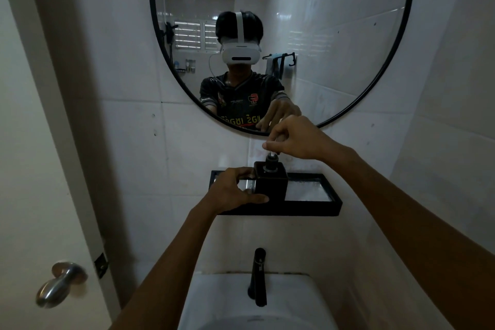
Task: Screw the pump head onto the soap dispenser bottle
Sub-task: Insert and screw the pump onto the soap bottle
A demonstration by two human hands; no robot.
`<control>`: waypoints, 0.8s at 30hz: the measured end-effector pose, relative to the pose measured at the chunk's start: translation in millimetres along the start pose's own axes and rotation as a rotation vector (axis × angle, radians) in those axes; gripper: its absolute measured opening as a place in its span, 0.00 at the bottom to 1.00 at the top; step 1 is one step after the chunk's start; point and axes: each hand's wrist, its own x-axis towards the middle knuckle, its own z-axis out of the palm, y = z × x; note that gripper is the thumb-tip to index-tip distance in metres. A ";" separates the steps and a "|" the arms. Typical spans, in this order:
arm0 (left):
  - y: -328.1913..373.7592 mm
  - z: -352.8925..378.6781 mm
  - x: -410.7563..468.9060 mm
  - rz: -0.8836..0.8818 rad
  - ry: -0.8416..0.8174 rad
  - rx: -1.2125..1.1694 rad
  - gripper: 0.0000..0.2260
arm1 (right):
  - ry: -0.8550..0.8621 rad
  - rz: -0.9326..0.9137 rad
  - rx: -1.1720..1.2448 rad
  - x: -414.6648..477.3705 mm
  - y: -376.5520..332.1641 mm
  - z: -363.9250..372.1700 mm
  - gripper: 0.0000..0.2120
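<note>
A black square soap dispenser bottle (271,182) stands upright on a black wall shelf (316,206) under the mirror. My left hand (231,190) grips the bottle's left side, thumb across its front. My right hand (292,139) is closed around the pump head (272,160) from above. The pump's dark collar sits at the bottle's neck, with a bit of white stem showing above it. My fingers hide the pump's top and spout.
A round black-framed mirror (401,35) hangs above the shelf and reflects a person. Below are a white sink (227,303) and a black faucet (257,276). A door with a metal knob (60,285) is at the left. White tiled walls close in on both sides.
</note>
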 end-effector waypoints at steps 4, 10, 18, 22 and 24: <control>0.0 0.3 -1.5 -0.011 0.003 -0.017 0.38 | -0.022 0.028 0.066 -1.7 0.3 -5.0 0.14; -2.9 1.1 -1.5 -0.014 0.011 0.004 0.38 | -0.264 0.146 0.332 -14.7 17.2 -11.2 0.21; -1.0 0.5 -0.3 -0.027 0.019 0.028 0.41 | -0.211 0.081 0.470 -17.8 26.6 9.3 0.20; -2.0 0.7 0.0 -0.029 0.013 0.023 0.40 | -0.121 0.071 0.351 -15.9 29.5 21.5 0.21; -2.3 1.2 0.3 -0.025 0.014 0.018 0.38 | -0.079 0.080 0.370 -15.4 31.6 29.6 0.22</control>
